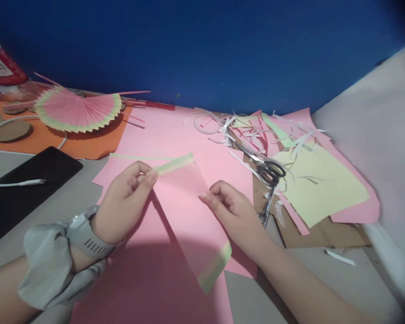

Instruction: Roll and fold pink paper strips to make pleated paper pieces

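A pink paper strip with yellow and green bands at both ends is held up between my hands, slanting down to the right. My left hand pinches its upper left corner by the banded end. The thumb and fingers of my right hand grip its right long edge about midway. The lower banded end hangs free. Beneath lie large pink sheets, one with a thin green edge visible behind my left hand. A grey watch and a grey scrunchie are on my left wrist.
At the left, a pleated pink paper fan with a green and yellow rim rests over orange paper, near a black phone-like slab and white cable. Right are scissors, paper scraps, yellow paper and cardboard. A blue wall stands behind.
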The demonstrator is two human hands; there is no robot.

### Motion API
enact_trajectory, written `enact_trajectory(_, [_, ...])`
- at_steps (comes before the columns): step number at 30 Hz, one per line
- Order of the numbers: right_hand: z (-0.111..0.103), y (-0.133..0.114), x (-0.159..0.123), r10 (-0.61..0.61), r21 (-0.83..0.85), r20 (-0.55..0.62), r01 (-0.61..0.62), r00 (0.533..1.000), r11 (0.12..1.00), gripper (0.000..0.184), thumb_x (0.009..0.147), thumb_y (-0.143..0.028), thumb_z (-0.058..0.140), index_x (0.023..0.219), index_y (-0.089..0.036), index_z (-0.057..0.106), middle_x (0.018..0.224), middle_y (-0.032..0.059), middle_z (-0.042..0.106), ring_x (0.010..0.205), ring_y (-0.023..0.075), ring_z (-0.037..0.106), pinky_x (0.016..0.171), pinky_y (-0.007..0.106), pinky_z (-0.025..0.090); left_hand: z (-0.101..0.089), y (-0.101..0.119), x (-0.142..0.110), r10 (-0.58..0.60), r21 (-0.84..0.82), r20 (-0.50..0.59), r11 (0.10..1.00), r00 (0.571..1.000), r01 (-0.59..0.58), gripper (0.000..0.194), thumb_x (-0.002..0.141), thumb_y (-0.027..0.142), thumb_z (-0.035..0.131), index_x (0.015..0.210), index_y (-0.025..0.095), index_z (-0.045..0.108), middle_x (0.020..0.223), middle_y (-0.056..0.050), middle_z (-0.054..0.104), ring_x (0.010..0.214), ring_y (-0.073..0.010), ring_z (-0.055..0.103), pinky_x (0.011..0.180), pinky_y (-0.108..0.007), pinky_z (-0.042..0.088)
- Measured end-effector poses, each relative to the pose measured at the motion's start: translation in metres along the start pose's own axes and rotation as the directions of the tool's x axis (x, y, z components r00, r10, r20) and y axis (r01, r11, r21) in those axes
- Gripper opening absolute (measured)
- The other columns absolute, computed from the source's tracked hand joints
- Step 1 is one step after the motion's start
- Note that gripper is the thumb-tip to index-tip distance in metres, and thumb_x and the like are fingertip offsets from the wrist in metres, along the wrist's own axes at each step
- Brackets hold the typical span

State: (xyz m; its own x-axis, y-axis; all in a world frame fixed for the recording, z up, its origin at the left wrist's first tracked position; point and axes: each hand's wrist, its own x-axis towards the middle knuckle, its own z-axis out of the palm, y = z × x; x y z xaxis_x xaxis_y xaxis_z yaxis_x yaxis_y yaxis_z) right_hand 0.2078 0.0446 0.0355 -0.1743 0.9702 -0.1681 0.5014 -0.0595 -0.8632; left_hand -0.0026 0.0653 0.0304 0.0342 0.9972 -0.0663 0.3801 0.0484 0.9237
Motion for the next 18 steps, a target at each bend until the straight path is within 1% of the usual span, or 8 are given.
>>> enact_trajectory(3, [0.0011, -0.0002, -0.0005, -0.026, 0.048, -0.03, 0.027, 0.999, 0.998, 0.028, 0.088, -0.041, 0.049, 0.07, -0.02, 0.041, 0.06, -0.006, 0.032, 0.055, 0.0095, 0.031, 0.05, 0.023, 0.026, 0.0005, 0.0003, -0.0015, -0.01, -0.207, 0.08, 0.978, 0.997, 0.027, 0.015, 0.09, 0.035, 0.042, 0.081, 0.023, 0.044, 0.045, 0.01, 0.048, 0.04, -0.009, 0.048, 0.045, -0.021, 0.041])
enact_trajectory(5, [0.0014, 0.0001, -0.0011, -0.043, 0.067, -0.064, 0.047, 0.997, 0.997, 0.029, 0.088, -0.041, 0.049, 0.07, -0.021, 0.04, 0.058, -0.0064, 0.031, 0.053, 0.0093, 0.029, 0.049, 0.023, 0.025, 0.0012, 0.0014, -0.0035, 0.006, -0.3, 0.183, 0.953, 0.983, 0.05, 0.018, 0.089, 0.039, 0.044, 0.081, 0.023, 0.044, 0.046, 0.009, 0.049, 0.041, -0.0102, 0.052, 0.045, -0.022, 0.045])
enact_trajectory(7, [0.0013, 0.0005, -0.0016, -0.05, 0.075, -0.095, 0.057, 0.994, 0.996, 0.029, 0.088, -0.04, 0.049, 0.07, -0.021, 0.039, 0.057, -0.0067, 0.029, 0.052, 0.0092, 0.028, 0.048, 0.023, 0.025, 0.0021, 0.003, -0.0057, 0.013, -0.295, 0.322, 0.952, 0.947, 0.087, 0.023, 0.087, 0.04, 0.048, 0.073, 0.021, 0.045, 0.049, 0.007, 0.052, 0.045, -0.0106, 0.055, 0.047, -0.022, 0.047])
enact_trajectory(9, [0.0008, 0.0004, -0.002, -0.052, 0.069, -0.121, 0.061, 0.991, 0.996, 0.028, 0.088, -0.04, 0.049, 0.07, -0.021, 0.04, 0.057, -0.0068, 0.03, 0.052, 0.009, 0.029, 0.048, 0.023, 0.025, 0.0029, 0.0044, -0.0071, -0.015, -0.198, 0.418, 0.974, 0.908, 0.108, 0.029, 0.086, 0.038, 0.05, 0.064, 0.019, 0.046, 0.05, 0.005, 0.054, 0.047, -0.0105, 0.057, 0.05, -0.022, 0.047])
enact_trajectory(10, [0.0005, 0.0002, -0.0022, -0.052, 0.061, -0.129, 0.061, 0.99, 0.996, 0.028, 0.088, -0.04, 0.049, 0.07, -0.021, 0.04, 0.057, -0.0067, 0.031, 0.052, 0.009, 0.03, 0.048, 0.023, 0.025, 0.0033, 0.0047, -0.0075, -0.033, -0.148, 0.438, 0.983, 0.898, 0.108, 0.031, 0.086, 0.037, 0.05, 0.061, 0.019, 0.046, 0.049, 0.005, 0.055, 0.047, -0.0104, 0.058, 0.051, -0.022, 0.047])
enact_trajectory(12, [0.0, -0.0003, -0.0024, -0.055, 0.046, -0.143, 0.062, 0.988, 0.997, 0.028, 0.088, -0.041, 0.05, 0.07, -0.021, 0.04, 0.057, -0.0065, 0.032, 0.051, 0.0089, 0.031, 0.047, 0.023, 0.025, 0.0042, 0.0044, -0.0075, -0.042, -0.1, 0.435, 0.99, 0.9, 0.095, 0.033, 0.087, 0.037, 0.049, 0.06, 0.019, 0.045, 0.048, 0.005, 0.056, 0.046, -0.0102, 0.058, 0.052, -0.021, 0.046])
enact_trajectory(16, [0.0001, -0.0005, -0.0027, -0.056, 0.035, -0.166, 0.062, 0.985, 0.997, 0.028, 0.087, -0.04, 0.051, 0.069, -0.021, 0.04, 0.056, -0.0064, 0.032, 0.052, 0.009, 0.032, 0.048, 0.023, 0.025, 0.0049, 0.003, -0.007, -0.034, -0.096, 0.423, 0.992, 0.906, 0.082, 0.032, 0.088, 0.036, 0.047, 0.061, 0.019, 0.046, 0.048, 0.006, 0.056, 0.046, -0.0094, 0.059, 0.053, -0.02, 0.046])
enact_trajectory(18, [0.0005, -0.0005, -0.0031, -0.059, 0.031, -0.178, 0.066, 0.982, 0.997, 0.028, 0.087, -0.04, 0.051, 0.069, -0.021, 0.041, 0.056, -0.0064, 0.033, 0.051, 0.0089, 0.032, 0.047, 0.023, 0.025, 0.0043, 0.0033, -0.0073, -0.032, -0.096, 0.436, 0.992, 0.9, 0.082, 0.033, 0.088, 0.037, 0.047, 0.061, 0.019, 0.046, 0.049, 0.006, 0.056, 0.047, -0.0094, 0.058, 0.053, -0.02, 0.046])
